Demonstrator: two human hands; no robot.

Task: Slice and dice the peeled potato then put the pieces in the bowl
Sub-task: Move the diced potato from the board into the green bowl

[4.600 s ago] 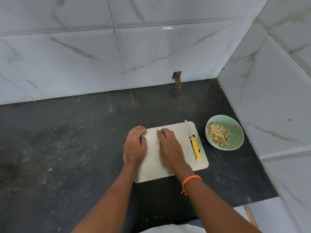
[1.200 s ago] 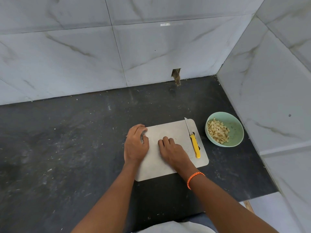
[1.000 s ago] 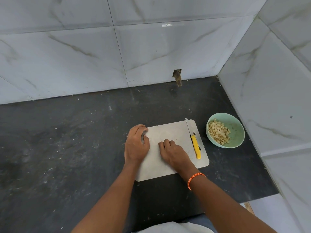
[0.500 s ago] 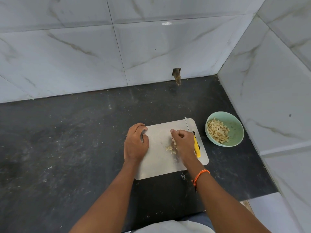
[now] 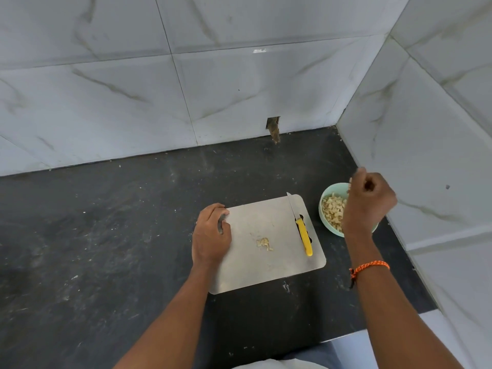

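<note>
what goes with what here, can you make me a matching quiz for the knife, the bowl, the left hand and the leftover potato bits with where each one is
Things:
1. knife
2. bowl
3. left hand
4. leftover potato bits

Places:
A. middle of the cutting board
B. board's left edge
C. along the board's right side
D. on the counter right of the board, under the right hand

Pairs: 1-C, 2-D, 3-B, 4-A

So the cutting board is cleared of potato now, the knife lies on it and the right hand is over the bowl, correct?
Not quite. The head view shows a small clump of potato pieces left on the cutting board. The yellow-handled knife does lie on it, and the right hand is over the green bowl.
</note>
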